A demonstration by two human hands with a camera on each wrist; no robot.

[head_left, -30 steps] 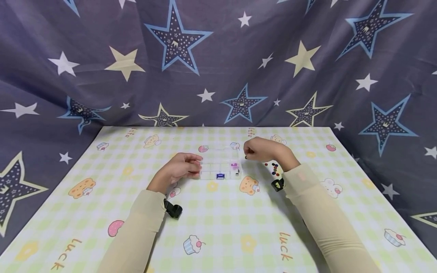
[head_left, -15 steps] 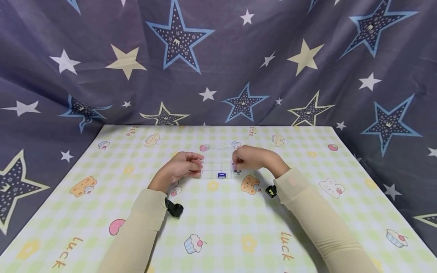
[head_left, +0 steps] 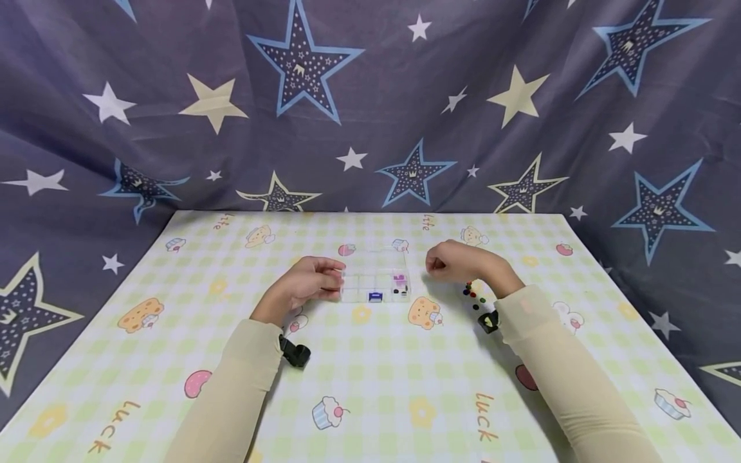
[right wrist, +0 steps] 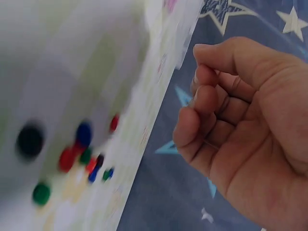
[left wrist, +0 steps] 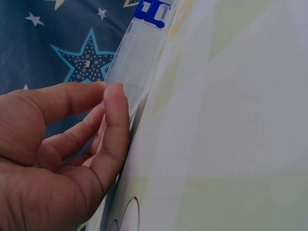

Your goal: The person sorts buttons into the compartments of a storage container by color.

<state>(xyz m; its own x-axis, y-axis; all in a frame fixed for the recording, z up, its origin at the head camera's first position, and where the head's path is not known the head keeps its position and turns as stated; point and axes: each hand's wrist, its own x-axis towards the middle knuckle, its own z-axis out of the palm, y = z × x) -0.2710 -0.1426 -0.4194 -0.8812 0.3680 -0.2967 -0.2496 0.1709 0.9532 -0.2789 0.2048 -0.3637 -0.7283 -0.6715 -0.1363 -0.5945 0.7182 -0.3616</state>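
Observation:
A clear compartment box (head_left: 366, 281) with a raised clear lid stands mid-table in the head view. My left hand (head_left: 312, 281) grips its left end; the left wrist view shows thumb and fingertips pinching the clear wall, with a blue clasp (left wrist: 153, 12) farther along. Purple pieces (head_left: 399, 278) lie in one right-hand compartment, small black pieces (head_left: 401, 291) in the one before it. My right hand (head_left: 460, 260) hovers right of the box. Its fingers are loosely bent, and nothing shows between them in the right wrist view.
Several small round bead-like pieces, among them a black one (right wrist: 31, 141), a green one (right wrist: 42, 194) and a red one (right wrist: 114, 122), are scattered below the right wrist. A checked cloth (head_left: 370, 386) covers the table; a starry curtain (head_left: 370, 116) hangs behind.
My right hand brought a black piece over the box's right compartments, then drew back to the right. Now more black shows in the front right compartment. The left hand has kept its place.

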